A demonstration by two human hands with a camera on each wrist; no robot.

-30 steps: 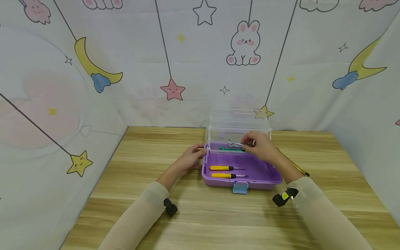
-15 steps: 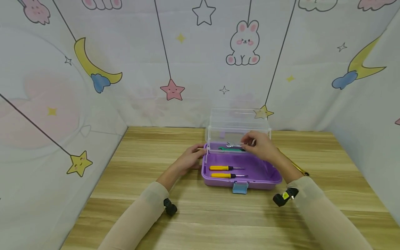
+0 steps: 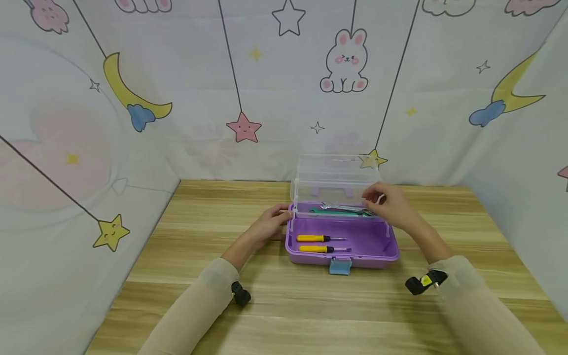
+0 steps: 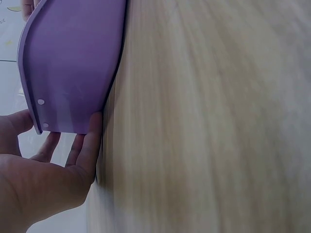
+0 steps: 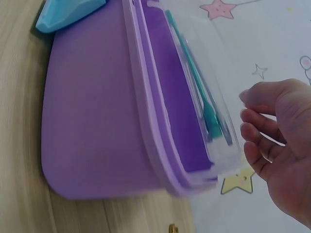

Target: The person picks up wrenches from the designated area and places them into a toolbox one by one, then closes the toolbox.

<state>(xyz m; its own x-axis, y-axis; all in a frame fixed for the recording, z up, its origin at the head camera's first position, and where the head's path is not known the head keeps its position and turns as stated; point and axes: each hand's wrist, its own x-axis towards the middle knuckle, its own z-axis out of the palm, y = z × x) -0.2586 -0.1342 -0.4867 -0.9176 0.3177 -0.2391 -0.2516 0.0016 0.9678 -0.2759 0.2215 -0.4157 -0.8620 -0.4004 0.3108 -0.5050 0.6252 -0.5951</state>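
A purple toolbox [image 3: 366, 263] stands with its clear lid [image 3: 333, 167] raised. In its clear upper tray [image 5: 226, 158] lie a silver wrench [image 3: 339, 206] and a green wrench [image 3: 330, 212]. Two yellow-handled screwdrivers [image 3: 312, 238] are on the box floor. My left hand [image 3: 269, 224] rests against the box's left end; in the left wrist view its fingers [image 4: 91, 145] touch the wall, thumb by the rim. Above the tray's right end hovers my right hand [image 3: 390, 204], fingers loosely bent and nothing between them in the right wrist view.
The box's blue latch [image 3: 340, 266] hangs down in front. A small gold tool end [image 5: 173, 228] shows on the wooden table [image 3: 293, 315] beyond the box's right end; my right arm hides it in the head view. A patterned curtain [image 3: 275, 88] stands behind.
My right hand has let go of the silver wrench, which now lies in the tray, and has moved right. The left hand stays in place against the box.
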